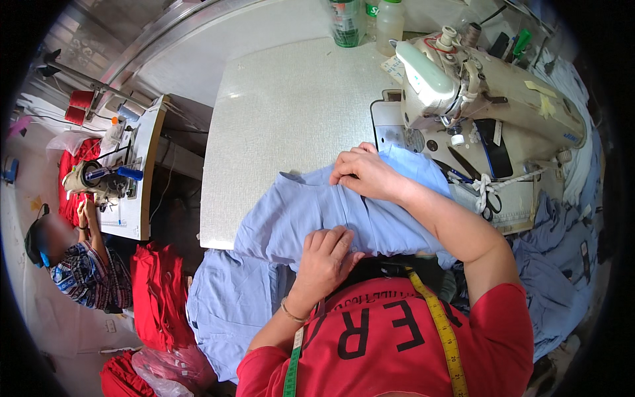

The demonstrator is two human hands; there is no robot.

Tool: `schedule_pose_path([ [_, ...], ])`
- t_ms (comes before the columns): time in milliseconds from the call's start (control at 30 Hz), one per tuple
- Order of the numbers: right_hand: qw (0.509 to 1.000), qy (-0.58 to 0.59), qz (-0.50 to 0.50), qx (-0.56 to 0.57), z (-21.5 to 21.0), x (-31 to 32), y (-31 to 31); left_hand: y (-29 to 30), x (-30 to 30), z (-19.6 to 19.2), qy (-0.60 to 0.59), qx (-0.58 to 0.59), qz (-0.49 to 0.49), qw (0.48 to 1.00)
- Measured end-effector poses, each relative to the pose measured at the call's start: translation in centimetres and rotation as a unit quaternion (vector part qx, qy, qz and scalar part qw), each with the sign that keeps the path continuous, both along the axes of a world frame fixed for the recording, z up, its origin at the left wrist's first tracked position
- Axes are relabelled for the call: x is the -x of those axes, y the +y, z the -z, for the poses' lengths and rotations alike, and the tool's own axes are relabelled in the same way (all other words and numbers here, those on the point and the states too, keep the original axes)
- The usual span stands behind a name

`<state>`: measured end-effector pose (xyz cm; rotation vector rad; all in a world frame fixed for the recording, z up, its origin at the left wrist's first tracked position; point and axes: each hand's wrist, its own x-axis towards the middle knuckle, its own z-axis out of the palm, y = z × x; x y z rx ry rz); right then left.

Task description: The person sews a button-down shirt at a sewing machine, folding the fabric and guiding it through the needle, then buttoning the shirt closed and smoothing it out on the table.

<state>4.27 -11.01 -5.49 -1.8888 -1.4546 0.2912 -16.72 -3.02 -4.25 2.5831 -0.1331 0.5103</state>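
Note:
A light blue garment, perhaps a shirt, lies bunched over the front of the pale sewing table. At its near edge my left hand is closed, its fingers curled on the cloth. Farther up the same garment, my right hand pinches a fold close to a seam. Just beyond the right hand stands the sewing machine, its needle area beside the cloth's far right end. The fingertips of both hands are partly hidden by fabric and knuckles.
Beside the machine lie a phone, dark scissors and a thin blade-like tool. Bottles stand at the back. More blue cloth hangs at the left. A co-worker sits farther left, near red fabric.

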Motion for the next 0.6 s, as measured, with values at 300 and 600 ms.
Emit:
schedule_pose_path([
  [300,1.000,-0.016,0.003,-0.003,0.1,0.0,0.0,0.0,0.1,-0.2,-0.002,-0.016,0.032,0.999],
  [600,1.000,0.004,0.008,0.007,0.1,0.1,0.0,-0.6,1.2,0.4,-0.011,0.013,0.001,1.000],
])
